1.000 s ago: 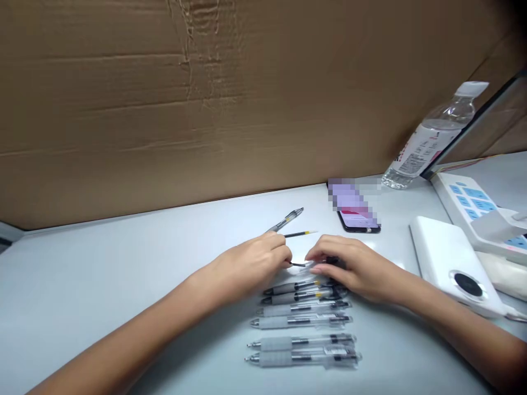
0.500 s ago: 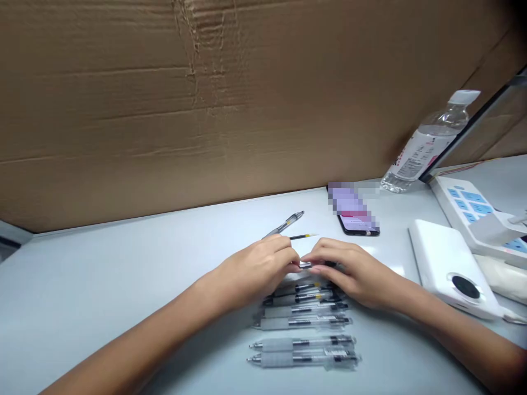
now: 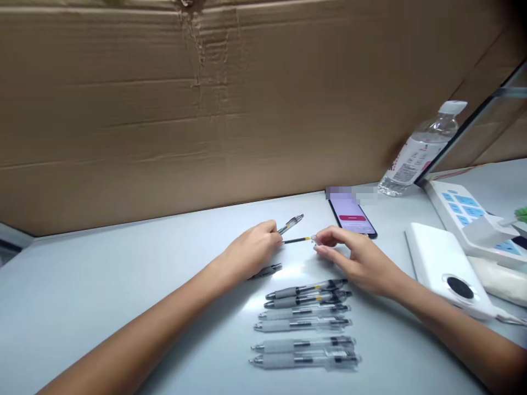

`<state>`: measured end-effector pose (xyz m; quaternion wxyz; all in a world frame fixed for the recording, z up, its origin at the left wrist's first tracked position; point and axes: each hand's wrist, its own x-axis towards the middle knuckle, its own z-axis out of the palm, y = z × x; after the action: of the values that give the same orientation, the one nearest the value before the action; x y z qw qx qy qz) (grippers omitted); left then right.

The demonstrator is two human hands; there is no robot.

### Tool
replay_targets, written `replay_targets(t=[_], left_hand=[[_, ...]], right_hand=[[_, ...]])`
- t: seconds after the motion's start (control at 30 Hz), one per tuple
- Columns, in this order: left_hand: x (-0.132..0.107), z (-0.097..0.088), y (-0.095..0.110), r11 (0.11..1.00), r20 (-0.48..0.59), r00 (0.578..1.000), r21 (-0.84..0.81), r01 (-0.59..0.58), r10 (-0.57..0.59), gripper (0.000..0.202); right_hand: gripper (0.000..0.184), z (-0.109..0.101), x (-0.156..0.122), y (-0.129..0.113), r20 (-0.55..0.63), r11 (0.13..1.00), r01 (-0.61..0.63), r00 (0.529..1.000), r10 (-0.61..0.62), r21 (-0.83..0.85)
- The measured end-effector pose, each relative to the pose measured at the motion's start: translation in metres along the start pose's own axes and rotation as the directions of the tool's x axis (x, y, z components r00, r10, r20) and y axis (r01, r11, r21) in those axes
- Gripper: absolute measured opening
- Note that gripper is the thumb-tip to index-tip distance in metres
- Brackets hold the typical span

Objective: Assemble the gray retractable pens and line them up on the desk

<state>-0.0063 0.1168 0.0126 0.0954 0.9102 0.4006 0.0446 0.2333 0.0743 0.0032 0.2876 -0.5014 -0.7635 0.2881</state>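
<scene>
My left hand [image 3: 257,249] is closed, thumb and fingertips together at the left end of a thin black pen refill [image 3: 295,240] with a yellow band. Opposite it, my right hand [image 3: 357,258] has its thumb and index finger nearly pinched at the refill's tip. A tiny pale piece seems to sit at those fingertips, too small to name. Behind the left fingers lies a grey clear pen [image 3: 291,223]. Partly under the left hand is another dark pen piece [image 3: 268,270]. Several clear-barrelled pens [image 3: 307,300] lie in a stacked row nearer to me.
A phone [image 3: 353,216] lies behind my right hand. A water bottle [image 3: 415,156] leans at the back right. On the right are a white power bank [image 3: 442,269] with a cable and a power strip [image 3: 457,211]. Cardboard [image 3: 206,120] walls off the table's back.
My hands, earlier together over a small dark pen part, have moved apart. The left went left and up to the refill, the right shifted slightly up. A dark pen piece now shows below the left hand.
</scene>
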Motion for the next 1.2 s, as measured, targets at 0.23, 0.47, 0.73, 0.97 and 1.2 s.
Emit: replay_targets(t=[0.23, 0.47, 0.73, 0.97, 1.2], left_hand=[[0.018, -0.01, 0.015, 0.98, 0.116, 0.993, 0.193, -0.05, 0.028, 0.025], [0.007, -0.045, 0.015, 0.975, 0.097, 0.995, 0.222, 0.012, -0.034, 0.024], [-0.003, -0.057, 0.025, 0.982, 0.119, 0.975, 0.061, 0.18, -0.186, 0.023], [-0.003, -0.06, 0.031, 0.947, 0.198, 0.98, 0.319, -0.05, -0.015, 0.026], [-0.002, -0.06, 0.044, 0.846, 0.231, 0.958, 0.464, -0.264, 0.172, 0.029]], right_hand=[[0.022, -0.011, 0.005, 0.013, -0.015, 0.979, 0.032, 0.999, -0.035, -0.2], [0.018, -0.024, 0.006, 0.024, -0.031, 0.934, -0.004, 0.999, -0.008, -0.356], [0.016, -0.019, 0.004, 0.021, -0.008, 0.938, 0.096, 0.994, -0.105, -0.334], [0.016, -0.018, 0.003, 0.017, 0.041, 0.944, 0.157, 0.988, -0.152, -0.29], [0.012, -0.008, 0.0, 0.008, 0.025, 0.943, 0.232, 0.972, -0.233, -0.24]])
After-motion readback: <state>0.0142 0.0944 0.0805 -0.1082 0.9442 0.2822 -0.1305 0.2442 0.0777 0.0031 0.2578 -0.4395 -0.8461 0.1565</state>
